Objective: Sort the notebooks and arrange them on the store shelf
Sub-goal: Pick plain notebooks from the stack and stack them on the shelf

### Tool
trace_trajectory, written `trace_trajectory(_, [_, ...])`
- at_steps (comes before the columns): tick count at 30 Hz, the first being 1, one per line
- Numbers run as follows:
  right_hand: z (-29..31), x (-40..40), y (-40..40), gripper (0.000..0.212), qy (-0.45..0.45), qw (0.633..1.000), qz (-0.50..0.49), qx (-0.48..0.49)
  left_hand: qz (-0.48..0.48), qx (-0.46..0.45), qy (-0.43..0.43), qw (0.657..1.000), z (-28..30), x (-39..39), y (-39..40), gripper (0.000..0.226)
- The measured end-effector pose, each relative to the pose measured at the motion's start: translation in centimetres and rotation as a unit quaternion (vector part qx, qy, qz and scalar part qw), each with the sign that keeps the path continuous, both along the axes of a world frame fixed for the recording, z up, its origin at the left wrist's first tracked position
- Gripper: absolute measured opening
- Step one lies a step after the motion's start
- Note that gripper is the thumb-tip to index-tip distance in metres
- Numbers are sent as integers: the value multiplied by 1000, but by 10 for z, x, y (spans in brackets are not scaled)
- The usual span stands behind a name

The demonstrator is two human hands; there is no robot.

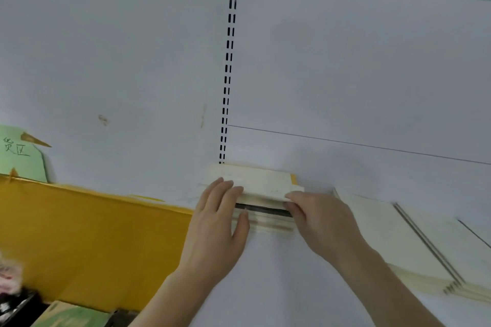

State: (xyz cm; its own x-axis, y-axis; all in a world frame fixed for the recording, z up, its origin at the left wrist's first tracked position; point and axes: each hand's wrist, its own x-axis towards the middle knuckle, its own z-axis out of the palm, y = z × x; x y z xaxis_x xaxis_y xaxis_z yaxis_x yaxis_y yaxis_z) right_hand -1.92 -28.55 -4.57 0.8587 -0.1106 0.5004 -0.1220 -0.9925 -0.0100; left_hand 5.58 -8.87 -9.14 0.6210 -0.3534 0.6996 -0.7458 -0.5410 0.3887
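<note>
A stack of cream notebooks lies on the white shelf against its back panel, below a slotted upright. One notebook in the stack shows a dark edge. My left hand grips the stack's left end, fingers over the top and thumb on the front edge. My right hand holds the right end, fingertips on the top notebook. A second, wider stack of cream notebooks lies flat on the shelf to the right.
The slotted upright runs up the white back panel. A yellow board stands left of the shelf, with a green paper sign behind it. A cardboard box and dark clutter sit at the lower left.
</note>
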Motion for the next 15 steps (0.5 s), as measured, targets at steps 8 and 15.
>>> trace_trajectory(8, [-9,-31,82,31,-126,989,70,36,-187,-255,400,860,43,-35,-5,54])
trace_trajectory(15, [-8,-24,46,41,-90,987,2,134,-103,-365,397,836,36,-14,18,41])
